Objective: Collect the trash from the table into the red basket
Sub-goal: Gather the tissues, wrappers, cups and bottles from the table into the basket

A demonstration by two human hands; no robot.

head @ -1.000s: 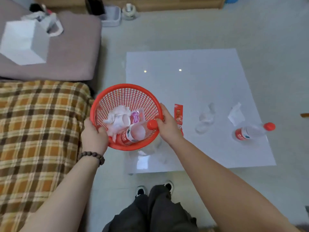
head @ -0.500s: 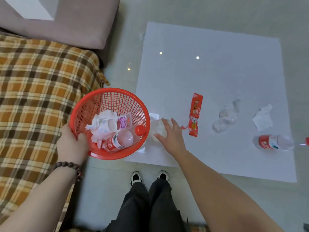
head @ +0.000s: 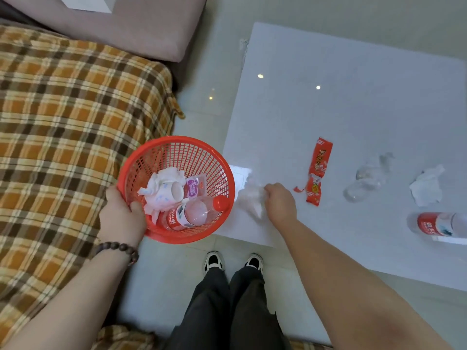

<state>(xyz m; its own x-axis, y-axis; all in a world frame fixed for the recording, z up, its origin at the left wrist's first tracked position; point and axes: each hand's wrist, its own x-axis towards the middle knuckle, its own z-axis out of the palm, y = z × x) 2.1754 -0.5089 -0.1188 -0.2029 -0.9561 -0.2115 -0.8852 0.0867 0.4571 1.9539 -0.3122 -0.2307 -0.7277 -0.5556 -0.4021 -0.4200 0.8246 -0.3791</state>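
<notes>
The right hand point(head: 279, 202) has its grip closed on a blurred white tissue point(head: 250, 198) at the worktop point(head: 353, 109) corner. The left hand point(head: 121, 218) clamps the rim of the red basket point(head: 174, 147), just beside, holding a bottle point(head: 188, 214) and wrappers. Farther right lie a red wrapper point(head: 317, 170), clear plastic point(head: 366, 180), another tissue point(head: 427, 189), and a second bottle point(head: 437, 224). A plaid blanket point(head: 63, 122) lies left.

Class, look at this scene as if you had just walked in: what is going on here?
A person is clearing trash off a white table. The left hand holds a red basket beside the table edge; it contains a bottle, crumpled tissue and a small packet. The right hand is closing on a clear plastic wrapper. A red wrapper, crumpled clear plastic, a tissue and another bottle remain on the table.
</notes>
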